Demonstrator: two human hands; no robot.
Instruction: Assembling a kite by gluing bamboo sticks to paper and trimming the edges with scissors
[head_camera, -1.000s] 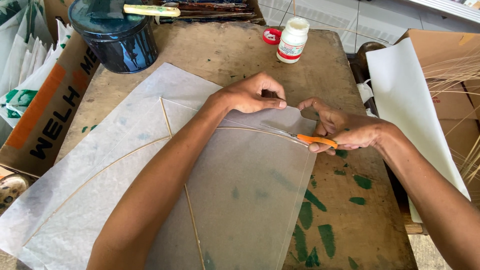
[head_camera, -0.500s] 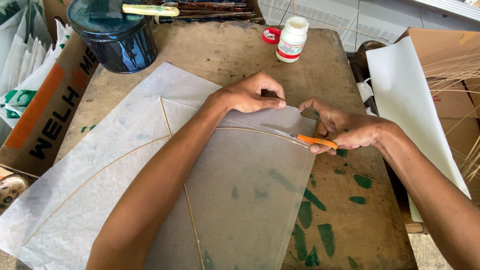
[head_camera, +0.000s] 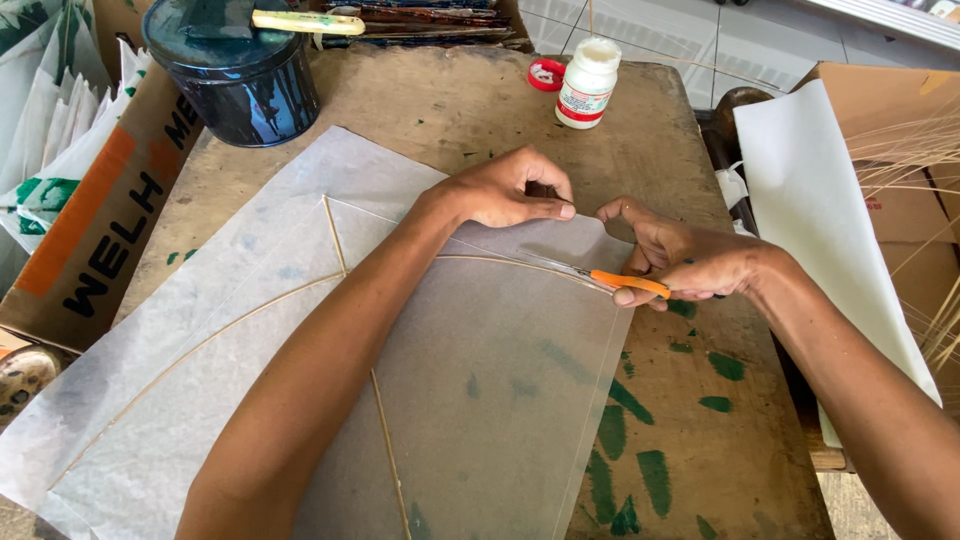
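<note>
From where I watch, my left hand rests curled on the translucent paper sheet, its fingertips pinching the sheet's upper edge and pressing it down. My right hand is closed around orange-handled scissors, whose thin blades point left along the curved bamboo strip that arcs across the sheet. The blade tips lie on the paper just beside that strip, near the sheet's upper right corner. A straight bamboo spine runs from the upper part of the sheet down toward me, crossing the curved strip, and my left forearm lies over it. The sheet is spread flat over most of the wooden desk, which carries green paint smears at its right. At the far left of the desk stands a dark blue tin with a pale-handled tool lying on its lid. At the far edge stands a small white bottle, and a red lid lies just beside it. A white sheet leans at the right against a cardboard box
</note>
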